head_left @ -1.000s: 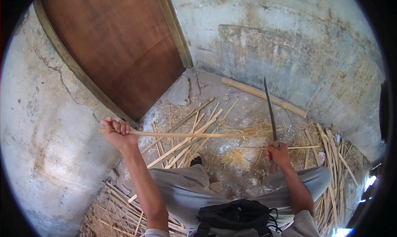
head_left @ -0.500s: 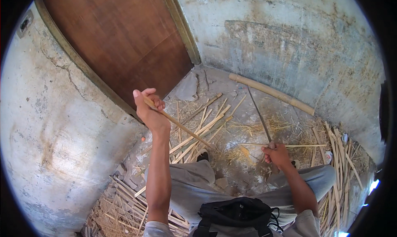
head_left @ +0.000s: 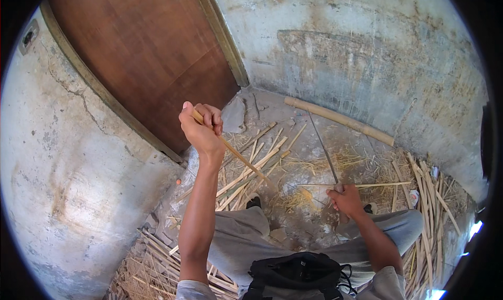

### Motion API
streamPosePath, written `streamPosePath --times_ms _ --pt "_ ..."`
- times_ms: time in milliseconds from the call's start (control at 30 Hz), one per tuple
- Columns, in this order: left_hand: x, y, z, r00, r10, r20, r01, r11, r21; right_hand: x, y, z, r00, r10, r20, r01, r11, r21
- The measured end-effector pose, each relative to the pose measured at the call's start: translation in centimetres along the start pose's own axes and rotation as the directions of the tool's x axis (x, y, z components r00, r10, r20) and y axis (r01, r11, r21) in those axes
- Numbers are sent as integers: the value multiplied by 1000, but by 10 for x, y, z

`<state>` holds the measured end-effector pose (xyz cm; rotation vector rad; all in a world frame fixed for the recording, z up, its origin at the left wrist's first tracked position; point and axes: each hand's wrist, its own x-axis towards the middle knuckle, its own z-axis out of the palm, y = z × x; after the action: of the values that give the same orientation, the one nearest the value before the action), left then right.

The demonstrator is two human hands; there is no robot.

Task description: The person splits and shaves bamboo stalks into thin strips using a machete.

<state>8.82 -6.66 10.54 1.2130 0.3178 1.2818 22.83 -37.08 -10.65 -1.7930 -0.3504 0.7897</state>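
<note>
My left hand (head_left: 201, 129) is raised in front of the door, fingers wrapped round a bamboo strip (head_left: 241, 157). That strip slants down to the right, its lower end near the floor. Lower and to the right, my right hand (head_left: 347, 200) is closed round the grip of a long, narrow dark blade (head_left: 323, 148), which points away toward the wall. Level with this hand lies a thin pale strip (head_left: 385, 184), sticking out on both sides; whether the fingers also hold it I cannot tell.
Split bamboo strips (head_left: 267, 161) lie ahead of my left knee. More strips are heaped at the right (head_left: 427, 205) and lower left (head_left: 162, 258). A bamboo pole (head_left: 340, 119) rests along the wall's foot. An open black bag (head_left: 296, 274) sits at my lap. A brown door (head_left: 146, 53) stands at left.
My left hand has shifted to the right and its fingers have curled more tightly round the bamboo strip. My right hand and the blade have hardly moved. The view has shifted slightly.
</note>
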Motion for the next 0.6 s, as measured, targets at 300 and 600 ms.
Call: streamPosePath --times_ms 300,600 --pt "-1 -26 -6 989 -92 115 101 992 -79 13 49 6 976 24 215 10 987 -158" --pt "-4 -28 0 999 -18 -49 17 999 -31 -33 -67 59 938 -96 334 45 986 158"
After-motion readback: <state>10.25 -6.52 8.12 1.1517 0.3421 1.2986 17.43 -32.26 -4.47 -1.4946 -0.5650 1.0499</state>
